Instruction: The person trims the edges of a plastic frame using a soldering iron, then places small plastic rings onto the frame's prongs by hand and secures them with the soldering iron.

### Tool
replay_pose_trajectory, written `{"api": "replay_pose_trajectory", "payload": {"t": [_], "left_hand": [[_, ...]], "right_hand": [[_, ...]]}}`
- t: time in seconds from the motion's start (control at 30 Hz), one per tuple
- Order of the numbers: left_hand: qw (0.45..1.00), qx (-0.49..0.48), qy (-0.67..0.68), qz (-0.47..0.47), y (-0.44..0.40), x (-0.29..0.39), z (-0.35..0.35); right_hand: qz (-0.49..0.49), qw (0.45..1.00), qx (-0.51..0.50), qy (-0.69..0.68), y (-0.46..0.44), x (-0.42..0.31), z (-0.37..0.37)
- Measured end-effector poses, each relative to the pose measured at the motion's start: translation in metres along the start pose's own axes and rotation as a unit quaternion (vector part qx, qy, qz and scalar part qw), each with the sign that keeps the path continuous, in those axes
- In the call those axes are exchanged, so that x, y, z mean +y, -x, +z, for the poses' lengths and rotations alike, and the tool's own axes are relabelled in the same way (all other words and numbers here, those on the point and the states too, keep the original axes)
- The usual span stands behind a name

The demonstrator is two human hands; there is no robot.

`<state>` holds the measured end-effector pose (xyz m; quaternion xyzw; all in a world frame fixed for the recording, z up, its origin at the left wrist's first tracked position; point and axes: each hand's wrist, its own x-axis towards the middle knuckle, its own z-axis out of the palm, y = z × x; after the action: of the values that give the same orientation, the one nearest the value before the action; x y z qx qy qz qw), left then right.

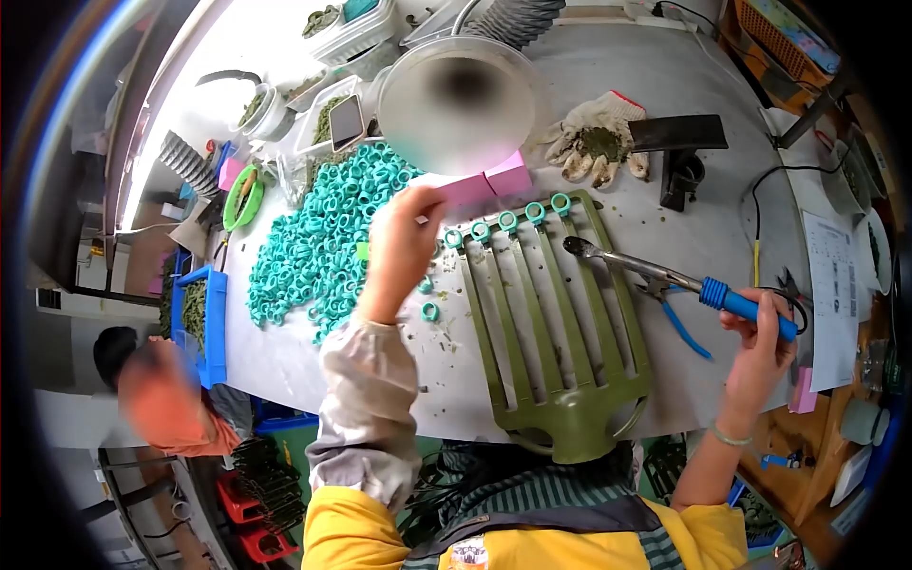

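Note:
My right hand (760, 328) grips the blue handle of a soldering iron (665, 271). The iron's dark, broad tip is over the upper right of an olive-green slatted plastic frame (570, 408), near its slats. Several teal rings (508, 221) sit in a row along the frame's far end. My left hand (404, 242) is raised at the right edge of a big heap of teal rings (328, 233), fingers curled together; what they hold, if anything, is hidden. A few loose rings (430, 312) lie between the heap and the frame.
Pink blocks (508, 176) stand beyond the frame, below a round lamp (461, 104). A stained glove (598, 138), a black stand (679, 147) and blue-handled pliers (684, 323) lie to the right. A blue crate (204, 328) is at the left edge, near another person (176, 399).

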<state>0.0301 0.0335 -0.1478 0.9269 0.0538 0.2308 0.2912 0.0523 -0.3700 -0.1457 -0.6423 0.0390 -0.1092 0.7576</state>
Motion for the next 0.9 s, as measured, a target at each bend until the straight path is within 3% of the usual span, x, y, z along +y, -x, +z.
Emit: {"api": "replay_pose_trajectory", "payload": {"t": [0.1,0.2,0.3,0.4,0.43,0.53,0.63,0.8,0.9], "left_hand": [[0.978,-0.106,-0.164,-0.067,0.021,-0.044,-0.025],[0.977,-0.104,-0.16,-0.095,0.045,-0.061,0.002],[0.986,-0.045,-0.159,-0.03,0.05,-0.07,0.001],[0.982,-0.082,0.074,-0.152,0.043,-0.068,-0.016],[0.946,-0.094,0.212,-0.228,0.044,-0.068,-0.021],[0.914,-0.146,0.236,-0.296,0.046,-0.07,-0.038],[0.831,-0.112,0.419,-0.348,0.048,-0.069,-0.039],[0.872,-0.1,0.402,-0.262,0.036,-0.03,-0.033],[0.945,-0.149,0.251,-0.15,0.017,0.014,-0.005]], "right_hand": [[-0.004,1.0,-0.016,-0.001,0.002,-0.001,-0.001],[-0.009,1.0,-0.025,-0.004,0.005,-0.003,0.001],[-0.01,1.0,-0.023,-0.003,0.008,-0.005,0.002],[-0.012,1.0,-0.013,0.002,0.01,-0.005,0.001],[-0.013,1.0,-0.01,0.002,0.011,-0.005,0.002],[-0.014,1.0,-0.011,0.003,0.011,-0.005,0.003],[-0.017,1.0,-0.022,0.003,0.012,-0.006,0.003],[-0.022,0.999,-0.018,0.016,0.01,-0.01,-0.003],[-0.039,0.999,-0.013,0.024,0.005,-0.008,-0.007]]}}
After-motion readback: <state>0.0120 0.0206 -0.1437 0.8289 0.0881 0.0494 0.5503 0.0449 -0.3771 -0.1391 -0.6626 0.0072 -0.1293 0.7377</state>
